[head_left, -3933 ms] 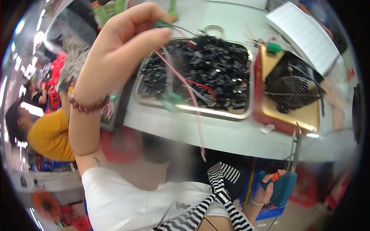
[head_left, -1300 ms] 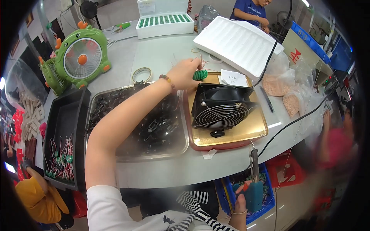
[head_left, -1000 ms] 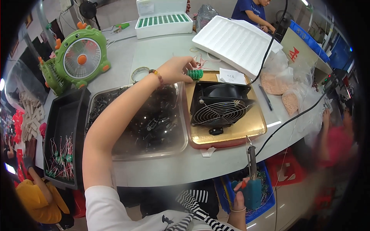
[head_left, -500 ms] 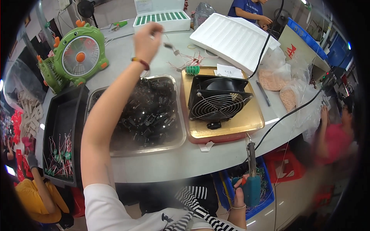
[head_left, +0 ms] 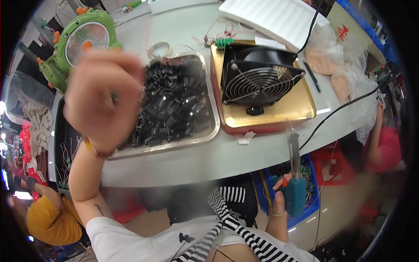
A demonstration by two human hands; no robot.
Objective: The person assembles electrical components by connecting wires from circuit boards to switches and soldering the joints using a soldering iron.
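Observation:
My left hand is raised at the left, blurred by motion, in front of the green toy-shaped fan. Its fingers look curled, and whatever they grip cannot be made out. Beside and behind it is a metal tray full of small black parts. Low at the right, my right hand is closed round the teal handle of a soldering gun, tip upward. A black fan with a wire grille stands on a gold-coloured tin. One small black part lies before the grille.
A white foam tray lies at the back. Bags of pinkish pieces and a pen are at the right, near a black cable. A black bin stands left; a blue crate sits below the table edge.
My left hand has come from the far side of the table back toward me and to the left. The view has shifted; my right hand still holds the soldering gun.

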